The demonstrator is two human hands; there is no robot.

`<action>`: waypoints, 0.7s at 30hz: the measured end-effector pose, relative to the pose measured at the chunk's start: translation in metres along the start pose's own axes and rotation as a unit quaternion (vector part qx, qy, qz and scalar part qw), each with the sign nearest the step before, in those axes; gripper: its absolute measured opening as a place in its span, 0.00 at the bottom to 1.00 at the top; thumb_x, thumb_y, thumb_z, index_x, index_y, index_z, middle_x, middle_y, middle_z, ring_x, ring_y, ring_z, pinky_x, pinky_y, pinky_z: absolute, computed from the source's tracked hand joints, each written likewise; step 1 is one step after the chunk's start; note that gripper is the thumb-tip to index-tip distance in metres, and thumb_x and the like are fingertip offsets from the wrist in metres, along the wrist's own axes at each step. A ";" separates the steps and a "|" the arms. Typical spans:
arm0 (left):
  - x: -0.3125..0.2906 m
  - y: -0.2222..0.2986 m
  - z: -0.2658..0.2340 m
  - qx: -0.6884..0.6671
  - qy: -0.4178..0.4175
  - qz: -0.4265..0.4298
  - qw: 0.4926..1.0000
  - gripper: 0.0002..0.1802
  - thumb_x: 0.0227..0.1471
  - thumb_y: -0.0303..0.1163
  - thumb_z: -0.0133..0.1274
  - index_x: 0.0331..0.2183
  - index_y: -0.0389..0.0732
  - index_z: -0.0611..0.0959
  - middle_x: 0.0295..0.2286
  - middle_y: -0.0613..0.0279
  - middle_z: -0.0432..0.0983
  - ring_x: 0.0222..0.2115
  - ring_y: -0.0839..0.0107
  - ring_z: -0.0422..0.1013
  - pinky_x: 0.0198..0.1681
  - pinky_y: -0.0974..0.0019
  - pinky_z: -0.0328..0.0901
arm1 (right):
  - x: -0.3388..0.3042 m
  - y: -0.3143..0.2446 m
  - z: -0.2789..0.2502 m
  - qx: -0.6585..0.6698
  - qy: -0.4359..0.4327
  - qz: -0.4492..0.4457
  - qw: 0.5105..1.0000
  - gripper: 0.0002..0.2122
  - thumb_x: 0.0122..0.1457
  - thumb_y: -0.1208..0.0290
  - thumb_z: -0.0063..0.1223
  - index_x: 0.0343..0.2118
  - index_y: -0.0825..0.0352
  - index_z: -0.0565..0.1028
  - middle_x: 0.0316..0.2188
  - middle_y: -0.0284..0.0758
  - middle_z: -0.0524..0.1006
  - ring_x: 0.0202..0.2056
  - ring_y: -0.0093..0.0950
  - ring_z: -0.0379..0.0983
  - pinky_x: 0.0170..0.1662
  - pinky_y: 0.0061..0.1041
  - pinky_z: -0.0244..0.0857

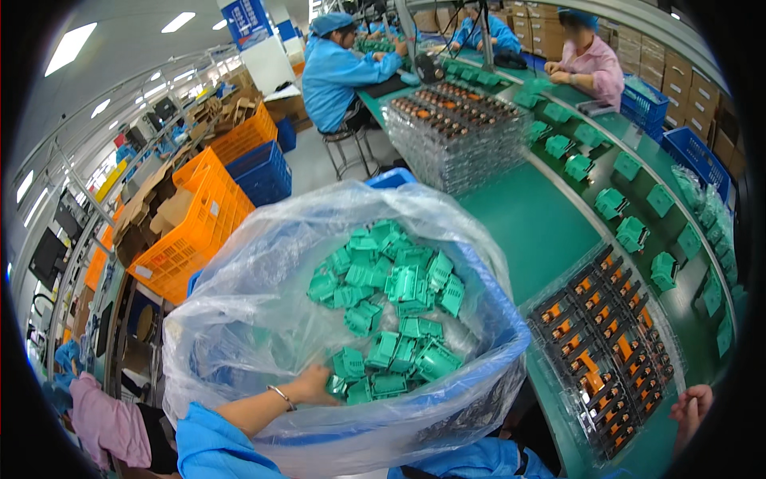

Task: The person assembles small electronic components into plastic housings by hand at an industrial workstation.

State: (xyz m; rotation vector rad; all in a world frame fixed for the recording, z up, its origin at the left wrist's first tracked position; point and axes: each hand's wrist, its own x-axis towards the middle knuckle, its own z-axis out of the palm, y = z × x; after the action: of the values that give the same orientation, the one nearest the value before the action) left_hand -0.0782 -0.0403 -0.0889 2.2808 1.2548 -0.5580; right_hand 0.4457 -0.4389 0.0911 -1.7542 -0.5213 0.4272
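Observation:
A large bin lined with a clear plastic bag (239,311) stands before me, holding a heap of green plastic housings (407,283). Deep inside it, my left hand (309,385) touches the housings at the near edge of the heap. Its fingertips are hidden among them, so I cannot see whether it grips one. A bangle circles that wrist. At the far right, my right hand (692,409) is closed, fingers curled together beside a clear tray (594,363) of black-and-orange parts. Whatever those fingers hold, if anything, cannot be made out.
Green housings (664,271) stand in rows along the conveyor line (594,203) on the right. Stacked clear trays (459,136) sit farther up the green table (519,215). Orange crates (195,227) flank the bin's left. Co-workers in blue (343,76) and pink (594,64) sit beyond.

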 end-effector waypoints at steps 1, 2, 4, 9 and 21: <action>-0.005 -0.005 0.016 0.037 -0.015 -0.021 0.999 0.44 0.32 0.43 0.65 0.50 0.35 0.64 0.45 0.39 0.62 0.46 0.49 0.64 0.46 0.55 0.63 | 0.003 -0.005 0.010 0.007 0.001 -0.005 1.000 0.03 0.60 0.74 0.40 0.35 0.66 0.65 0.28 0.30 0.67 0.26 0.17 0.66 0.30 0.14 0.62; -0.004 -0.003 0.025 0.040 -0.007 -0.019 0.999 0.44 0.32 0.43 0.65 0.50 0.35 0.64 0.45 0.39 0.62 0.46 0.49 0.64 0.46 0.55 0.63 | 0.003 -0.010 0.018 0.005 -0.025 -0.015 1.000 0.03 0.60 0.74 0.39 0.35 0.66 0.65 0.28 0.30 0.67 0.26 0.17 0.65 0.30 0.14 0.61; -0.001 0.003 0.037 0.059 -0.011 -0.087 0.994 0.37 0.35 0.42 0.62 0.47 0.38 0.68 0.42 0.39 0.65 0.45 0.49 0.65 0.45 0.54 0.63 | 0.005 -0.011 0.018 0.008 -0.054 -0.030 0.998 0.03 0.61 0.74 0.38 0.35 0.66 0.65 0.28 0.30 0.67 0.26 0.17 0.65 0.30 0.14 0.61; -0.011 -0.011 0.021 0.037 0.054 -0.022 0.998 0.30 0.39 0.38 0.58 0.46 0.40 0.70 0.42 0.45 0.67 0.43 0.51 0.67 0.43 0.53 0.64 | 0.004 0.005 -0.016 0.019 0.005 -0.029 0.999 0.04 0.62 0.73 0.37 0.36 0.65 0.65 0.28 0.29 0.67 0.27 0.16 0.65 0.30 0.13 0.61; -0.042 0.103 -0.129 -0.575 0.461 0.125 0.665 0.14 0.51 0.29 0.47 0.42 0.41 0.73 0.33 0.64 0.73 0.28 0.76 0.69 0.28 0.74 0.64 | 0.020 0.056 -0.049 0.043 0.083 -0.036 0.995 0.08 0.58 0.70 0.48 0.35 0.69 0.72 0.31 0.34 0.75 0.31 0.23 0.73 0.34 0.22 0.69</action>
State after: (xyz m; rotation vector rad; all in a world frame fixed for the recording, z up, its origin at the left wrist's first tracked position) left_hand 0.0043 -0.0418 0.0595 1.4035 1.0537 1.3369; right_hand 0.4959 -0.4788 0.0479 -1.6645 -0.4405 0.2472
